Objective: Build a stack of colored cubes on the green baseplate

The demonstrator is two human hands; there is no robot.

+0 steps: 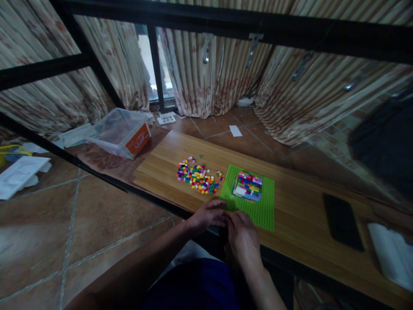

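My left hand [211, 214] and my right hand [240, 228] meet at the near edge of the wooden table, fingertips together. Whatever they pinch, if anything, is hidden by the fingers. Just beyond them lies a green studded baseplate [267, 215], its near left corner partly covered by my hands. On the baseplate sits a block of multicoloured toy bricks [248, 186], roughly rectangular, with white, blue and purple parts along its near side. Left of the baseplate, a loose pile of small coloured bricks [201, 177] is spread over the wood.
A clear plastic bin [112, 131] with an orange label stands past the table's left end. On the right side of the wooden table [297, 219] lie a dark flat phone-like object [342, 221] and a white object [392, 254]. A black metal frame [106, 172] runs around the table.
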